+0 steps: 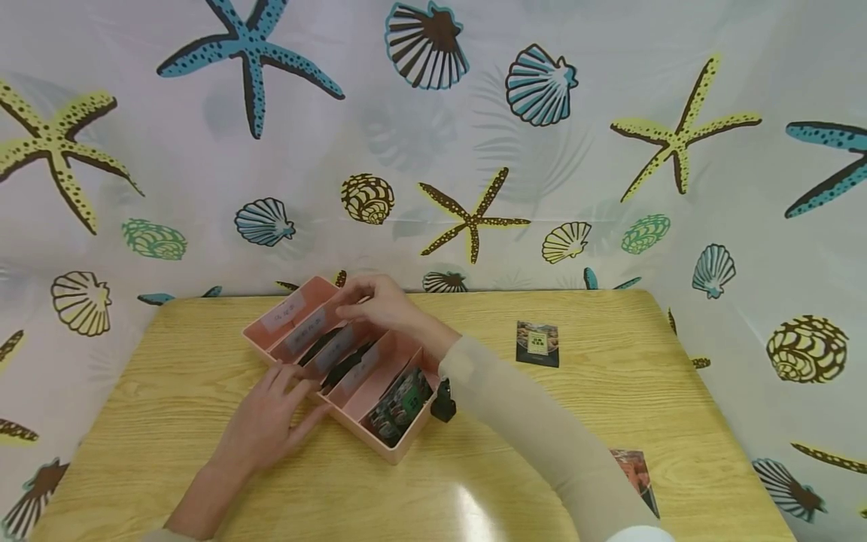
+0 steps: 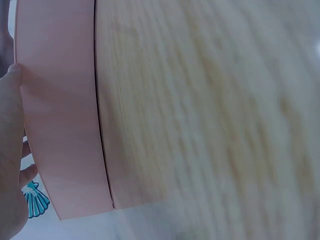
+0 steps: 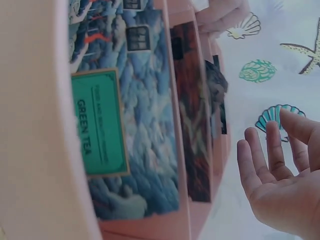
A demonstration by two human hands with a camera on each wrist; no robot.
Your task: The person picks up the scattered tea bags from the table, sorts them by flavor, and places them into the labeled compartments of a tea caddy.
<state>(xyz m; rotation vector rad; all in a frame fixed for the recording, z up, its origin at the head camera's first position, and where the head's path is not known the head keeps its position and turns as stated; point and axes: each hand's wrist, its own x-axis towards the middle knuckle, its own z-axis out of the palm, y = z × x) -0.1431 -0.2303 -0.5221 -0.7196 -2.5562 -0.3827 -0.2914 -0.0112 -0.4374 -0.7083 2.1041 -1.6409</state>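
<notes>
A pink compartment box (image 1: 387,452) stands at an angle on the table, with white labels (image 1: 308,333) on its dividers. Dark sachets (image 1: 348,366) stand in its middle compartments. At the near right end is a packet with a green label (image 1: 412,403); it reads "GREEN TEA" on the sachet (image 3: 150,115) in the right wrist view. My left hand (image 1: 267,418) rests on the box's left rim, thumb and fingertips spread along the edge (image 2: 17,75). Over the far side of the box hovers my right hand (image 1: 382,305), its fingers loosely bent and holding nothing (image 3: 285,185).
A dark sachet with a pale label (image 1: 538,339) lies on the table right of the box. Another reddish sachet (image 1: 637,478) is partly covered by the right sleeve (image 1: 542,429). A small black object (image 1: 443,406) is at the box's right side. A patterned curtain (image 1: 433,150) hangs behind.
</notes>
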